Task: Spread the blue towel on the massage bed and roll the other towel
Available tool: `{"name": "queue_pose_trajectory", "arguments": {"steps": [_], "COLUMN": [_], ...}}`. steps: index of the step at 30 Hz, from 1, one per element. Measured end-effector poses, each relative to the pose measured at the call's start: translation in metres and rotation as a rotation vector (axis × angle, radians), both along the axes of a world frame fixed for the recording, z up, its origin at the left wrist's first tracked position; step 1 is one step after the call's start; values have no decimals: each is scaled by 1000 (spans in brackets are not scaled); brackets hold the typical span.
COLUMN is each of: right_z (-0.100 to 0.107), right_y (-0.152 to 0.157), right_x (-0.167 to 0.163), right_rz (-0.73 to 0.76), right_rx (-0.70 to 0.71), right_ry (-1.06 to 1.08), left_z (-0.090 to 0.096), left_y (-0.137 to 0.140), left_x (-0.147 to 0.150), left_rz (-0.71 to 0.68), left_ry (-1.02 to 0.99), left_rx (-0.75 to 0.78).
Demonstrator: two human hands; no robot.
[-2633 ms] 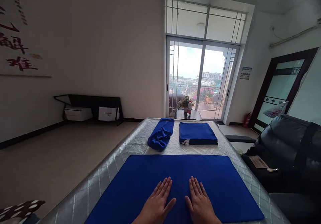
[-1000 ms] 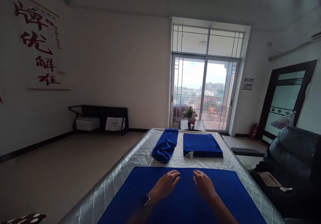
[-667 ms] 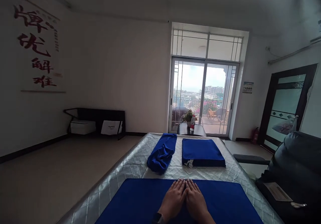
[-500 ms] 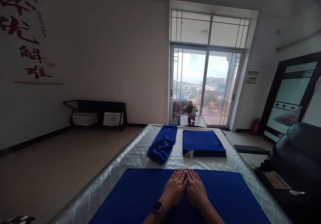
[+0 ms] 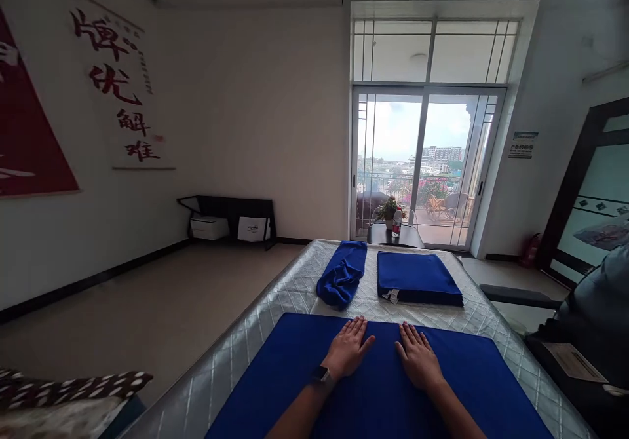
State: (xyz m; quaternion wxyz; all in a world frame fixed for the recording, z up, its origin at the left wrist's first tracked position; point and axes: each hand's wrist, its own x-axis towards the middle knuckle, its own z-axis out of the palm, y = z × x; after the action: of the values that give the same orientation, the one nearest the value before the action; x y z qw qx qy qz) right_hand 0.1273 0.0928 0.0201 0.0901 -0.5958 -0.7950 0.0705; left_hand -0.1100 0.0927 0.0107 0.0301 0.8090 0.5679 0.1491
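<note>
A large blue cloth (image 5: 378, 380) lies spread flat on the silvery quilted table cover (image 5: 246, 331). My left hand (image 5: 346, 348) rests flat on it near its far edge, fingers stretched out and thumb apart; a dark watch (image 5: 322, 375) is on that wrist. To its right, my right hand (image 5: 417, 354) also lies palm down on the cloth, fingers extended. A gap of blue fabric shows between the two hands. Beyond the cloth are a crumpled blue cloth (image 5: 341, 275) on the left and a neat stack of folded blue cloths (image 5: 417, 276) with white tags on the right.
A small dark table (image 5: 376, 234) with a plant (image 5: 388, 211) and a bottle (image 5: 396, 221) stands behind, by the glass door (image 5: 447, 164). A black armchair (image 5: 602, 295) is close on the right. A patterned cushion (image 5: 73, 393) sits at the lower left.
My hands were side by side at the cloth's middle; now they have slid apart, left hand leftward and right hand rightward. The view has turned a little to the left.
</note>
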Motion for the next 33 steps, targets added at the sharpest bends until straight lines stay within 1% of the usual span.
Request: {"name": "queue_pose_trajectory", "arguments": {"steps": [3,6,8,11,13,16,18,21,24,28,31,33], "right_z": [-10,-21,-31,-48,-59,-68,-72,-74,-76,-75,-67,-58], "right_y": [10,17,19,22,28,37,41,41,38,35,33,29], "right_x": [46,107,150,201,218,224,223,224,228,228,220,213], "right_rz": [-59,-142,-166,-141,-165,-286,-330,-331,-323,-316,-332,-360], "right_rx": [41,94,169,305,325,258,223,219,227,234,215,188], "right_ry": [-53,-86,-110,-154,-194,-235,-220,-183,-183,-187,-189,-186], "left_z": [6,10,10,7,2,-11,-21,-33,-42,-43,-35,-28], "left_y": [-5,-11,-15,-16,-15,-8,-2,5,10,10,7,3], "left_x": [-52,-110,-144,-179,-191,-200,-205,-212,-217,-216,-209,-204], "left_rz": [102,207,274,328,343,359,344,351,369,373,386,362], "left_ry": [0,-3,-2,-7,-10,1,19,53,73,77,104,124], "left_rx": [-45,-84,-94,-85,-81,-60,-40,-46,-62,-33,-32,-24]}}
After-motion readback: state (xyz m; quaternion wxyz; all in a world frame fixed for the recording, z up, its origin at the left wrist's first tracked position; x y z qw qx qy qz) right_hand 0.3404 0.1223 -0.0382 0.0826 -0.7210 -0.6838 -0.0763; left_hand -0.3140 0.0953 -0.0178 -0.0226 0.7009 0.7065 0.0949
